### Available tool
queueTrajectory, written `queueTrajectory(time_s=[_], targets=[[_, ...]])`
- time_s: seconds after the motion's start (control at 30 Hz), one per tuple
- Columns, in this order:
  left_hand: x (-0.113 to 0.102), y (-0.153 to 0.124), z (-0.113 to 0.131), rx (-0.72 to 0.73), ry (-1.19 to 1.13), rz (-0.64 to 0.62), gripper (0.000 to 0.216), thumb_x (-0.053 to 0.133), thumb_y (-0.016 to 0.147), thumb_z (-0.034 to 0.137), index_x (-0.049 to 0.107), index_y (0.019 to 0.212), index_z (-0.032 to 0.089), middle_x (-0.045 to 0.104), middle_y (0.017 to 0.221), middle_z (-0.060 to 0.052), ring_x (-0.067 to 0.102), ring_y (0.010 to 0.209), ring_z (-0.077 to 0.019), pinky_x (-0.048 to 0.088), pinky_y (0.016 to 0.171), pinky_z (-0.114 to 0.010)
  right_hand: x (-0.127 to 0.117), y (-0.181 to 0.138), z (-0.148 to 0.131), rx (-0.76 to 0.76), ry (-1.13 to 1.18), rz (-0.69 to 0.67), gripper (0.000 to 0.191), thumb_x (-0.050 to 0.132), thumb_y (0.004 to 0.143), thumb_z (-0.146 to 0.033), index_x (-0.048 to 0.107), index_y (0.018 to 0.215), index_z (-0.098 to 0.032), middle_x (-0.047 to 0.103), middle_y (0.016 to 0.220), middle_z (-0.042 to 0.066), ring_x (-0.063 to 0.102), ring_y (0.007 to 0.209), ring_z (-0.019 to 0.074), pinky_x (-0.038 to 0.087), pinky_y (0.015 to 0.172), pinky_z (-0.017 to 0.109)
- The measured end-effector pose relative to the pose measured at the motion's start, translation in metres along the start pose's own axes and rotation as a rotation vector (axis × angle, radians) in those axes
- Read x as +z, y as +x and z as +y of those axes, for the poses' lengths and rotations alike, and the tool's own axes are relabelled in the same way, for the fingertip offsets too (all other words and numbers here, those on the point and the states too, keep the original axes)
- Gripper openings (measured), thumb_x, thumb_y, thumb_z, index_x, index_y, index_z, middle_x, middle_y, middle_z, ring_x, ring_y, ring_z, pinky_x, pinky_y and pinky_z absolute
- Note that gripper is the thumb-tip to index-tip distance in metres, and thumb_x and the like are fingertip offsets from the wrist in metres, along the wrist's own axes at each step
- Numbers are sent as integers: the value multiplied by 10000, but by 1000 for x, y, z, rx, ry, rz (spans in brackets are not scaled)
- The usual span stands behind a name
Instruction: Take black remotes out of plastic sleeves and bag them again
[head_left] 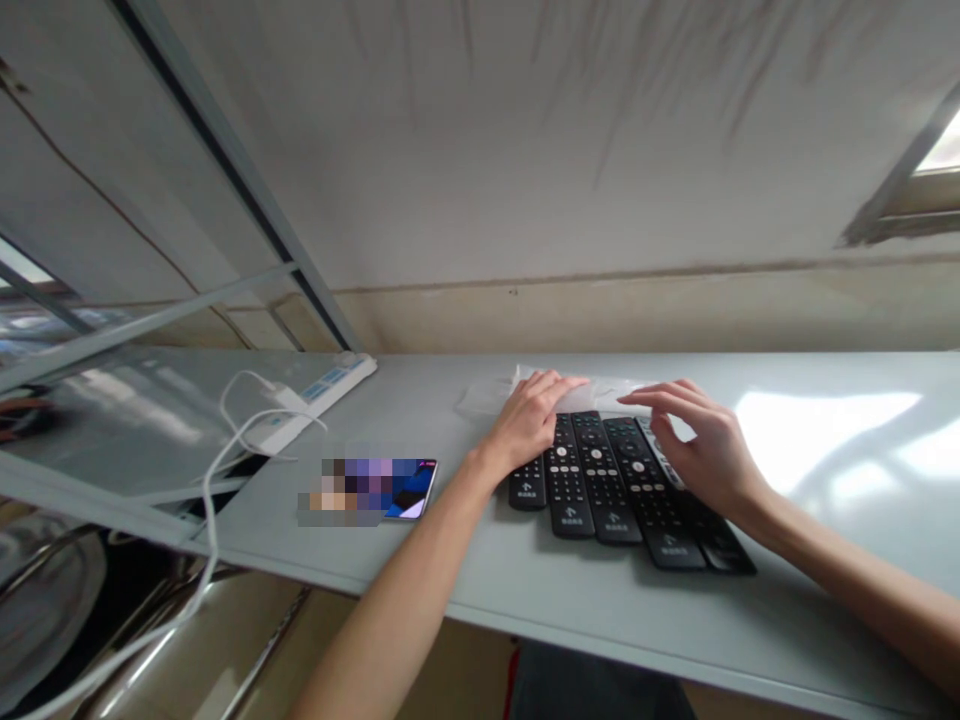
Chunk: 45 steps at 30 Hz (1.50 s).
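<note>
Fingers [667,392] are arching over black remote controls [611,500]

The right hand's [709,450] index finger is pointing left and its thumb is curving below, leaving a wide, rounded gap with nothing visibly held. The left hand [532,415] is lying palm-down above the leftmost remotes, index finger extending; I can't tell whether its fingertips are gripping anything. Beneath both, the slim, flat plastic bars are lying side by side, rounded ends stepping unevenly, small buttons dotting their dark faces. Just behind, crinkly clear plastic [606,391] is catching light. To the left, a glossy phone [416,490] is glowing; beyond it, a white power strip [341,380] is sitting beside a looping, smooth cable [208,520]. The sleek grey tabletop [840,480] is reflecting brightness below a streaky wall [600,150]
</note>
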<state>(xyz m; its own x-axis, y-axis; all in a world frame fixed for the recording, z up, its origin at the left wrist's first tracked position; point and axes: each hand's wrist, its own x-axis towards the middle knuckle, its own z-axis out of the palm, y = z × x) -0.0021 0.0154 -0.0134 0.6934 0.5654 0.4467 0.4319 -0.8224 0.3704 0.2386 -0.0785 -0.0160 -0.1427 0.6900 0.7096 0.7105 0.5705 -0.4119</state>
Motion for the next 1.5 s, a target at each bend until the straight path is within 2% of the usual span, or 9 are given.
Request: queueTrajectory(time_s=[0.1, 0.2, 0.37, 0.63, 0.77, 1.0, 1.23, 1.33, 1.5], targets=[[0, -1, -1, -1, 12, -10, 718, 410, 832, -73, 591, 1463, 217, 667, 1424, -74, 596, 1333, -226, 430, 1258, -483, 0, 1, -6, -48, 1, -47, 453, 502, 983, -39, 712, 1327, -246, 765, 1207, 80, 656, 1076, 254, 573, 910, 443], [1, -1, -1, -11, 39, -20, 682, 440, 852, -51, 599, 1453, 230, 668, 1419, -65, 584, 1350, -234, 384, 1289, -513, 0, 2, -13, -81, -39, -112, 509, 492, 989, -30, 663, 1413, -253, 735, 1298, 91, 628, 1161, 271, 567, 977, 478], [0, -2, 0, -15, 107, -24, 573, 522, 916, 45, 585, 1451, 240, 668, 1331, -76, 585, 1300, -260, 412, 1249, -528, 1, 2, -16, -97, -134, -175, 449, 501, 985, -38, 691, 1338, -240, 678, 1376, 128, 594, 1247, 320, 547, 1043, 566], [-6, -2, 6, -23, 247, -46, 387, 533, 1002, 158, 629, 1364, 254, 633, 1254, -86, 569, 1197, -273, 484, 1088, -480, 4, 2, -18, -156, -80, -228, 503, 487, 1007, -57, 704, 1385, -308, 668, 1394, 122, 599, 1286, 326, 554, 1057, 601], [-7, -1, 8, -3, 237, -84, 294, 528, 1038, 191, 669, 1289, 250, 634, 1225, -83, 569, 1204, -271, 470, 1108, -491, 5, 1, -17, -183, -56, -224, 542, 497, 1007, -64, 700, 1422, -347, 689, 1317, 118, 621, 1214, 308, 584, 1005, 570], [-4, -1, 6, 4, 189, -75, 292, 506, 1019, 129, 638, 1264, 216, 680, 1288, -67, 582, 1250, -247, 439, 1172, -483, 7, -1, -15, -196, -43, -253, 492, 515, 1007, -82, 723, 1401, -289, 707, 1245, 134, 628, 1131, 295, 603, 935, 521], [-5, -1, 6, 34, 250, -95, 143, 554, 1027, 198, 641, 1139, 211, 732, 1201, -58, 623, 1152, -252, 503, 1055, -429, 5, 2, -18, -221, -18, -258, 454, 521, 1008, -66, 731, 1358, -264, 742, 1241, 118, 660, 1126, 278, 597, 945, 500], [-5, -2, 5, 42, 302, -118, 166, 549, 1039, 208, 644, 1174, 210, 742, 1214, -62, 650, 1145, -260, 505, 1051, -429, 5, 3, -19, -236, -16, -248, 471, 516, 1006, -58, 721, 1375, -265, 766, 1238, 105, 687, 1120, 276, 597, 957, 518], [-1, -1, 4, 66, 320, -114, 228, 510, 1074, 243, 624, 1268, 211, 754, 1213, -71, 679, 1124, -258, 524, 1004, -411, 6, 2, -19, -288, 32, -282, 573, 501, 967, -12, 699, 1429, -287, 774, 1314, 78, 700, 1246, 266, 611, 1025, 502]])
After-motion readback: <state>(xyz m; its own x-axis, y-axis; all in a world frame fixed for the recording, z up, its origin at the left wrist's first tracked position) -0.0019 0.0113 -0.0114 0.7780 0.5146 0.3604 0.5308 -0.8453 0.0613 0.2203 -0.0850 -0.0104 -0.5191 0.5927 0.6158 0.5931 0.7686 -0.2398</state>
